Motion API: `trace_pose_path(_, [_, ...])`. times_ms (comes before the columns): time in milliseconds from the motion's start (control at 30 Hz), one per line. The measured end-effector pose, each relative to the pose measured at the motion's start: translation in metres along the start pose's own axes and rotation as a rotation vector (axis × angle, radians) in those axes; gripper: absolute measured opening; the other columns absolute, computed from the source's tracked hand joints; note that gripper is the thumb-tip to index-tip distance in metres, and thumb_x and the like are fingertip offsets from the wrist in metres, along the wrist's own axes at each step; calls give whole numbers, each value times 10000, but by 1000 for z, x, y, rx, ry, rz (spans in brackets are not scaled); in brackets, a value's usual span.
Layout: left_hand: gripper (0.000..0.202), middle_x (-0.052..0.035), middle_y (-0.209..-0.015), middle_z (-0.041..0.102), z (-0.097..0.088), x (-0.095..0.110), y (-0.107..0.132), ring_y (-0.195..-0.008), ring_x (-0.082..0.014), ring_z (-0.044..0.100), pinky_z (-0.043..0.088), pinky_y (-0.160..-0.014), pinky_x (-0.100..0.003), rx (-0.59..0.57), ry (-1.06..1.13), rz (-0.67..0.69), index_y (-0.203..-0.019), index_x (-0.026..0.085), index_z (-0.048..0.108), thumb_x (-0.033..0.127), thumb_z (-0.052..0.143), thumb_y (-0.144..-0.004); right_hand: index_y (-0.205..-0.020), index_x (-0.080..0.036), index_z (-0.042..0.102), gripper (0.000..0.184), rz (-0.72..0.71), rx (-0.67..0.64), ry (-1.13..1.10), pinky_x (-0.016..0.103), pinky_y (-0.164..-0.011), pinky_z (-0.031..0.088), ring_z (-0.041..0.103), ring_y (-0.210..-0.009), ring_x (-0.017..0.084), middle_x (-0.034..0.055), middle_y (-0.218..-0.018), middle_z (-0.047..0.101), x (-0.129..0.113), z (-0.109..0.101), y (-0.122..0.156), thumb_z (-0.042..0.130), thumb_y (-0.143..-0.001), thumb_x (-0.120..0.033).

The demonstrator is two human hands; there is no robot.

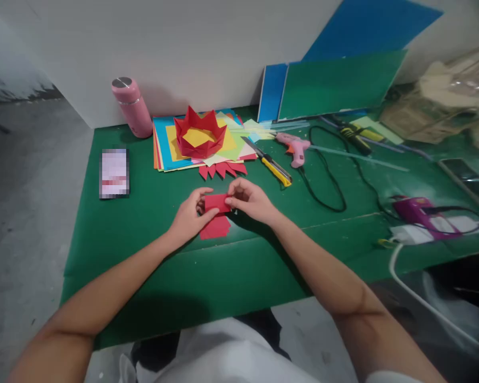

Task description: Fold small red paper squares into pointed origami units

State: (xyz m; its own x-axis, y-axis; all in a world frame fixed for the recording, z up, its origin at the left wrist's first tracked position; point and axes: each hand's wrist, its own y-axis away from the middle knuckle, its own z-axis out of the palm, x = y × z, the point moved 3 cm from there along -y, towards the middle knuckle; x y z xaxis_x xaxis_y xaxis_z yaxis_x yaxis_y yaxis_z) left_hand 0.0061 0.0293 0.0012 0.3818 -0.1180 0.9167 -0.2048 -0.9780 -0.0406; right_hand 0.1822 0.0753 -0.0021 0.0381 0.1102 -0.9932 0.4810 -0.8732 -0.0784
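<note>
Currently my left hand [189,218] and right hand [249,201] pinch red paper [216,202] near the crown [199,137]; uneven pressure may skew it.

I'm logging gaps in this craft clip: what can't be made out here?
Head view only.
red paper: its folds are partly hidden under the left hand and right hand pinching it.
flat card at left: pixelated, face unreadable.
pale heap at far right: blurred, contents unclear.
dark device: cut off by the right edge.
</note>
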Motion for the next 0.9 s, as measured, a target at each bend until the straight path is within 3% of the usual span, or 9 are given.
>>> trace_pose_path(67, [456,-45,-891,633,-1,-5,0,-761,-148,599,501,-669,-278,52,42,26,-1201,170,457,310,645,-809,-822,-198,525,188,-2,8,6,230,-560,420,501,-583,83,-46,-691,523,1,4,-1,672,-768,-301])
trace_pose_path(167, [601,-62,-959,623,0,-10,8,-792,-151,626,531,-724,-315,36,79,58,-1295,177,320,296,652,-808,-824,-198,548,148,-31,107,51,238,-560,417,503,-588,90,-38,-703,538,0,0,-2,641,-782,-305])
trace_pose_path(233, [642,-78,-1020,617,3,-7,17,-926,-184,625,527,-832,-364,7,9,120,-1304,188,314,268,682,-784,-817,-197,565,124,-46,190,107,244,-572,417,511,-598,97,-33,-704,549,-1,-6,-2,627,-782,-298])
trace_pose_path(400, [312,-93,-1163,598,14,12,37,-1096,-226,567,463,-971,-424,-178,-234,326,-1170,202,498,183,561,-865,-813,-187,642,114,-29,189,249,262,-613,436,546,-638,116,-3,-732,624,-2,-8,0,636,-777,-296])
trace_pose_path(533, [189,-78,-1068,583,5,17,29,-976,-195,579,511,-861,-361,-48,-238,333,-1076,201,541,235,540,-891,-804,-188,681,136,10,112,241,272,-640,465,582,-658,127,9,-742,663,-3,3,2,653,-772,-317])
trace_pose_path(600, [270,-79,-1075,543,-7,13,21,-1044,-228,539,482,-920,-417,110,-324,319,-1074,209,551,280,639,-829,-804,-188,687,143,32,91,209,271,-642,473,588,-653,126,8,-734,668,-3,7,3,658,-768,-324])
trace_pose_path(667, [400,-86,-1140,486,-15,8,13,-1107,-252,499,483,-930,-441,159,-342,287,-1106,229,550,318,721,-755,-806,-185,688,153,56,81,159,266,-627,475,580,-632,119,4,-719,664,-2,9,3,666,-761,-330])
trace_pose_path(800, [230,-85,-1189,481,-15,2,7,-1159,-227,494,466,-973,-420,-29,-279,382,-1023,217,594,201,660,-803,-835,-179,677,187,78,51,75,249,-592,467,556,-600,102,-8,-702,642,-1,10,2,677,-756,-349])
trace_pose_path(900, [158,-90,-1188,509,-15,0,6,-1143,-214,522,476,-947,-414,-35,-251,407,-983,199,619,138,592,-840,-873,-182,663,203,81,46,59,241,-571,459,543,-585,96,-15,-701,626,0,9,1,671,-768,-355])
